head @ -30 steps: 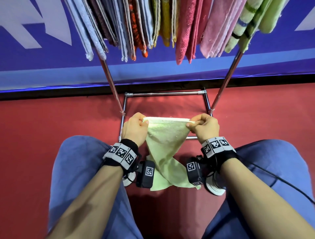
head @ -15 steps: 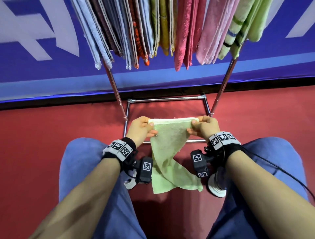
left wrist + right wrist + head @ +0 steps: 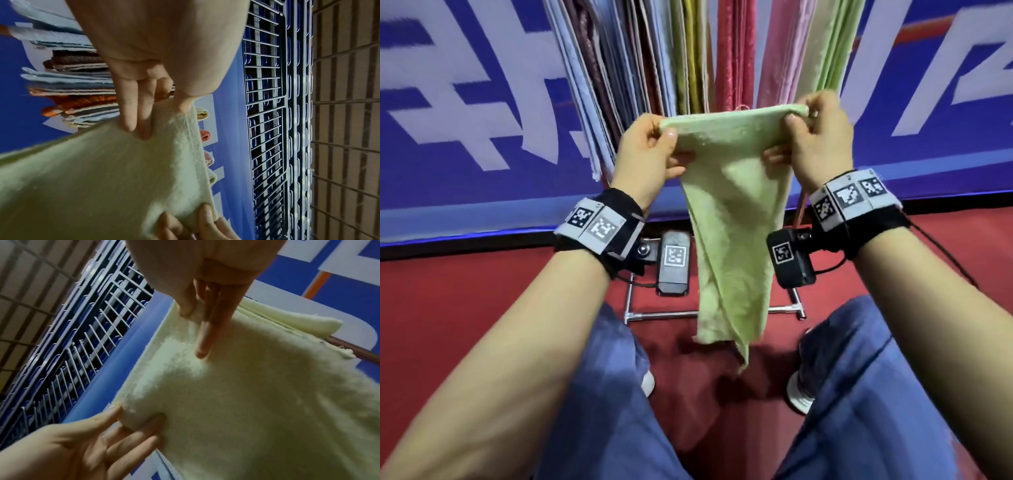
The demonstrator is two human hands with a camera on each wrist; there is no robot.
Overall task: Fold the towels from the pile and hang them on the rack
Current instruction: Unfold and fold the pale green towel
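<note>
We hold the green towel (image 3: 726, 212) by its top edge, left hand (image 3: 645, 154) and right hand (image 3: 816, 137) each pinching one corner, fingers (image 3: 131, 104) curled round the fabric. That edge runs left to right, level, with the towel hanging below; the rack's hung towels (image 3: 688, 54) lie just beyond and above, equally near both hands.

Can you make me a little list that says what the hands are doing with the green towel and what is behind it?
towel: green towel, hanging down from its top edge
left hand: pinches top left corner
right hand: pinches top right corner
behind: hanging towels in many colours, blue wall banner
below: red floor, metal rack base
</note>
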